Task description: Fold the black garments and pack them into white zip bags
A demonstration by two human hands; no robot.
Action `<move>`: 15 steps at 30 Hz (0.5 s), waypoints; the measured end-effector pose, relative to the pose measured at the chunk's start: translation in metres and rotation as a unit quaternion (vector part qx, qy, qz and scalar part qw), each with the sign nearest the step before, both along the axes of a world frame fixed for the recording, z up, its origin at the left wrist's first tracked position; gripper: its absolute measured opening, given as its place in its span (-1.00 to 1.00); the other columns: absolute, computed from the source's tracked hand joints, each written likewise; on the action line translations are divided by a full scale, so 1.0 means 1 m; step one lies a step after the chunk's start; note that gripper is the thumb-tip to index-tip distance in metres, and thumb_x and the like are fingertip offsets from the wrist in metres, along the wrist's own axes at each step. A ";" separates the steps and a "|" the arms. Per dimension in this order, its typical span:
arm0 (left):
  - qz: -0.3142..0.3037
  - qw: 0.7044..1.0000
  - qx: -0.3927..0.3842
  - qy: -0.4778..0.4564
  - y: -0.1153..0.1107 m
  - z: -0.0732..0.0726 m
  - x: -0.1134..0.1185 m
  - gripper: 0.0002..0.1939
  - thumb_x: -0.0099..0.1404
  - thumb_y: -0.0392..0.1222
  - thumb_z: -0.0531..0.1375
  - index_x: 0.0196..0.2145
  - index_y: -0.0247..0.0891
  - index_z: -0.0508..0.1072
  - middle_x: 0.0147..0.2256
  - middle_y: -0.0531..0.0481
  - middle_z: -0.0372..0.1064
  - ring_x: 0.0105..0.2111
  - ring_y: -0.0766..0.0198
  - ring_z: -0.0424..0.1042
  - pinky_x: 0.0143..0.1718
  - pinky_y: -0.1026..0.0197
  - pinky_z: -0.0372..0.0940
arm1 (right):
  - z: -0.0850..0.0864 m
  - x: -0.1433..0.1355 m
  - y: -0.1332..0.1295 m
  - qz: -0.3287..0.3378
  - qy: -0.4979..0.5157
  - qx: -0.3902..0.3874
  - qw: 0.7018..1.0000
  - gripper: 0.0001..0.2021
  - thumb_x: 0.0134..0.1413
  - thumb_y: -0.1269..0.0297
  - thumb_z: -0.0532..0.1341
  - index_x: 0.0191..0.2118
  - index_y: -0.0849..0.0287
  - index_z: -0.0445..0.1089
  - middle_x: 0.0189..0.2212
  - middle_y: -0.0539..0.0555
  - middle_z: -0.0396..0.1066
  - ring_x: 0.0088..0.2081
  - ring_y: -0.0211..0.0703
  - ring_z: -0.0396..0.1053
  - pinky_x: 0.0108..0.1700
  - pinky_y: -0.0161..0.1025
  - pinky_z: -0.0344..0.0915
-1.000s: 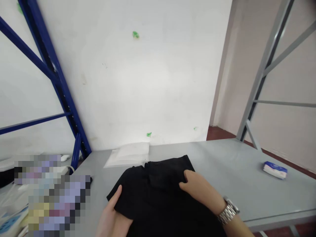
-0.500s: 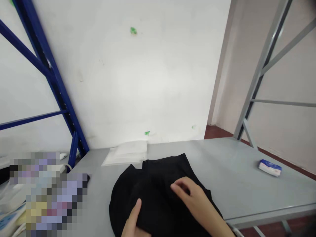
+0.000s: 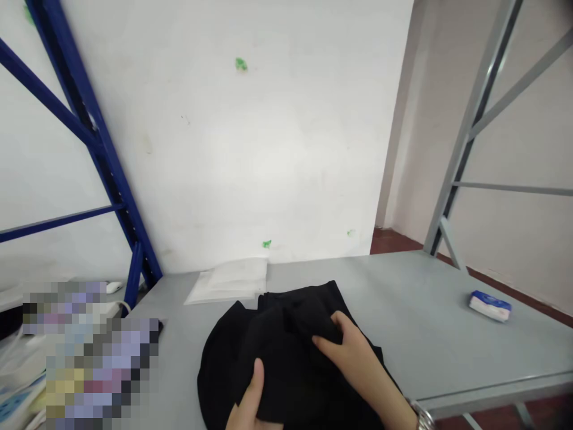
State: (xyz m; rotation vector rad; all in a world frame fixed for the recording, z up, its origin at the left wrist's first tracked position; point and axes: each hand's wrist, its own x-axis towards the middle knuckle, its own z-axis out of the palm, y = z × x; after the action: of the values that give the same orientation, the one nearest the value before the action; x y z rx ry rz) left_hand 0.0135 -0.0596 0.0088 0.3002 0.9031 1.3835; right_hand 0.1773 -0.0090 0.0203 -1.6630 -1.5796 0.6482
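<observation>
A black cloth garment (image 3: 286,370) lies bunched and partly folded on the grey table (image 3: 403,298), near its front edge. My left hand (image 3: 253,397) is at the garment's lower part, thumb up on top of the fabric, its other fingers hidden beneath the cloth. On the right side, my right hand (image 3: 342,340) has thumb and forefinger apart with black fabric between them; its remaining fingers are out of sight. A raised fold of the cloth runs between the two hands.
White flat bags (image 3: 230,280) lie at the table's back left. A blue and white tissue pack (image 3: 490,306) sits at the right. Blurred-out packages (image 3: 107,370) are at the left, beside a blue metal post (image 3: 107,161). A grey post (image 3: 470,131) rises at the right.
My right hand has opened its finger and thumb wider and taken hold of the fabric. The cloth between my hands is lifted higher. My left hand has shifted slightly right.
</observation>
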 end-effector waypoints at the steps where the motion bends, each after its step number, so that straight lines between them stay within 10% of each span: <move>1: 0.002 1.000 0.016 -0.021 0.002 0.002 0.003 -0.60 0.26 -0.11 0.19 0.00 -0.37 0.43 -0.05 -0.24 0.45 0.09 -0.07 0.28 0.15 -0.08 0.17 | 0.006 -0.005 -0.003 0.000 0.007 0.007 1.000 -0.92 0.02 0.25 0.11 -0.39 0.09 0.17 -0.45 -0.02 0.37 -0.38 -0.13 0.39 -0.34 -0.29 0.30; 8: 0.041 0.996 0.021 -0.078 0.020 0.008 0.016 -0.58 0.33 -0.11 0.10 0.11 -0.26 0.32 0.07 -0.15 0.36 0.11 0.03 0.28 0.15 0.01 0.18 | 0.007 -0.052 -0.023 0.058 0.108 0.129 0.984 -0.52 0.09 0.32 0.10 0.16 0.05 0.09 0.10 0.09 0.26 0.12 -0.05 0.23 0.12 -0.11 0.20; 15: 0.065 0.998 0.010 0.016 0.014 -0.010 0.006 -0.65 0.22 -0.18 0.23 -0.03 -0.27 0.45 -0.02 -0.10 0.45 0.16 -0.01 0.17 0.17 0.03 0.14 | -0.019 -0.062 -0.023 0.092 0.102 0.196 0.971 -0.46 0.06 0.47 0.09 0.19 0.05 0.19 0.19 0.07 0.19 0.22 0.06 0.10 0.23 0.06 0.09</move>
State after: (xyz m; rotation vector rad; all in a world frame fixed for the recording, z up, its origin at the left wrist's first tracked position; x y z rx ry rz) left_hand 0.0191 -0.0454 -0.0017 0.2843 0.9495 1.5116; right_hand 0.1156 -0.0316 0.0017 -1.1331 -1.6005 0.5382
